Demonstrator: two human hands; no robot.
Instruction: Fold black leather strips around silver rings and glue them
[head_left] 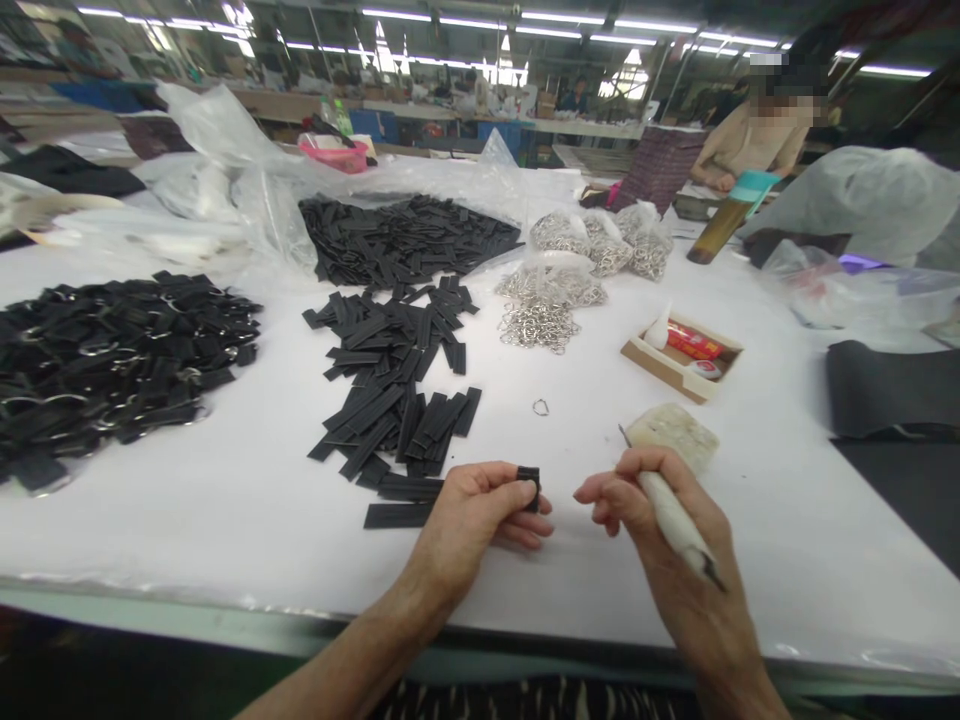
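Observation:
My left hand point(480, 510) is closed, pinching a small folded black strip point(529, 484) between thumb and fingers just above the white table point(225, 500). My right hand point(652, 500) is closed around a white-handled tool point(675, 520) whose thin metal tip point(624, 435) points up and away from me. Both hands sit close together near the table's front edge. Flat black strips point(397, 420) lie in a loose pile just left of my left hand. A single metal ring point(541, 407) lies on the table beyond my hands.
A heap of finished black strips with rings point(112, 360) lies at left, a larger strip pile point(405, 235) on plastic at the back. Bags of metal rings point(592, 245) and loose rings point(538, 322), a small cardboard tray point(679, 355), a pale block point(675, 432) and a seated person point(750, 135) are at right.

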